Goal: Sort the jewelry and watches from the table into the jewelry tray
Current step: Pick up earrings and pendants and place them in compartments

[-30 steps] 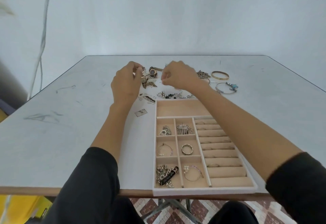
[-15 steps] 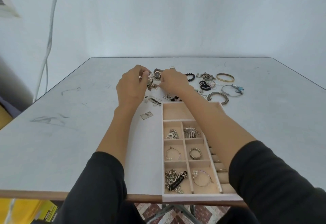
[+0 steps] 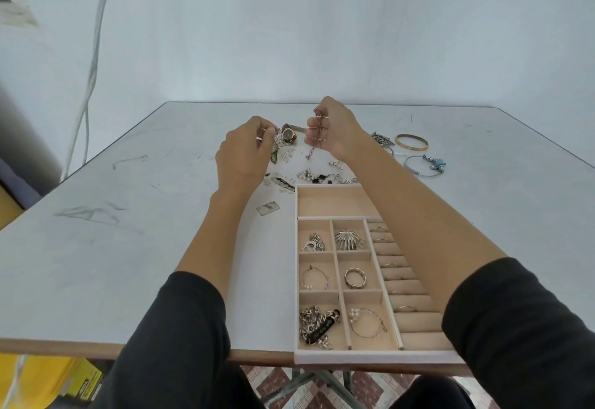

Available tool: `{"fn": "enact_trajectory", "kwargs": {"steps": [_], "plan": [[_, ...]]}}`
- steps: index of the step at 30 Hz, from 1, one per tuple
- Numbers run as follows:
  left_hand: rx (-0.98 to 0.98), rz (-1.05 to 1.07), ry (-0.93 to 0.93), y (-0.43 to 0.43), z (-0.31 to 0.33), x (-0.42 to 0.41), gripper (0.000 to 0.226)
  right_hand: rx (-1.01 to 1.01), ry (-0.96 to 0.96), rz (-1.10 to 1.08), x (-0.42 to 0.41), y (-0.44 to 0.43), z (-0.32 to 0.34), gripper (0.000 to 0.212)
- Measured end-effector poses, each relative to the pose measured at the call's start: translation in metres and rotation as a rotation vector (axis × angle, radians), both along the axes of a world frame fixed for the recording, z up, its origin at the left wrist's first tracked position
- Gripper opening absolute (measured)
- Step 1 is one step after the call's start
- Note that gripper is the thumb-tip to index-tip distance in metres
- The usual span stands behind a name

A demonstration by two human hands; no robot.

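Observation:
A beige jewelry tray (image 3: 335, 203) lies at the table's near edge, several of its small compartments holding chains, rings and hoops. Beyond it loose jewelry (image 3: 317, 176) is scattered on the table, with a watch (image 3: 288, 134) further back. My left hand (image 3: 243, 154) pinches a sparkly silver piece (image 3: 277, 144) just left of the watch. Raised above the pile, my right hand (image 3: 335, 133) pinches a thin rose-gold chain (image 3: 318, 125) that hangs between its fingers.
A gold bangle (image 3: 411, 142), a wire bracelet with blue beads (image 3: 425, 165) and a silver chain piece (image 3: 381, 139) lie right of my right hand. A small square tag (image 3: 268, 208) sits left of the tray. The white table (image 3: 112, 247) ends near my sleeves.
My right hand has lifted away from the pile with the thin chain pinched in it. My left hand stays by the watch, still holding the sparkly piece.

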State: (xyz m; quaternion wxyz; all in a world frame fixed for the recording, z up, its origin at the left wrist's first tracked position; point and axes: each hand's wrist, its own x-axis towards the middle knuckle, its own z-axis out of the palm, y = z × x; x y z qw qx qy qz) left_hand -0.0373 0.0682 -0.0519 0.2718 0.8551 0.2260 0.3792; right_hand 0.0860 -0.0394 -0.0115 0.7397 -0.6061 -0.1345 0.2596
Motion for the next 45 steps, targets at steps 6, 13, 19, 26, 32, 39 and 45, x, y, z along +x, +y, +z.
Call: {"fn": "enact_trajectory", "kwargs": {"steps": [6,13,19,26,32,39,45], "plan": [[-0.006,-0.032,0.037,0.000,0.000,0.000,0.018,-0.484,-0.527,0.096,0.000,-0.007,-0.009,0.015],[0.011,-0.058,0.055,0.001,-0.002,0.001,0.016,-0.964,-1.009,0.289,0.008,-0.014,-0.008,0.022],[0.025,-0.072,0.087,0.001,-0.003,0.002,0.016,-1.042,-1.075,0.341,0.006,-0.019,-0.003,0.035],[0.043,-0.082,0.103,0.000,-0.004,0.002,0.017,-1.118,-1.223,0.261,0.003,-0.016,-0.007,0.039],[0.054,-0.101,0.108,-0.001,-0.005,0.001,0.017,-1.128,-1.398,0.269,-0.006,-0.020,-0.009,0.033],[0.053,-0.117,0.077,-0.003,-0.002,0.001,0.017,-0.812,-1.158,0.147,0.001,-0.039,0.003,0.023],[-0.007,-0.172,0.014,-0.003,0.000,-0.001,0.017,-0.449,-0.859,0.103,-0.023,-0.068,0.016,0.021]]}}
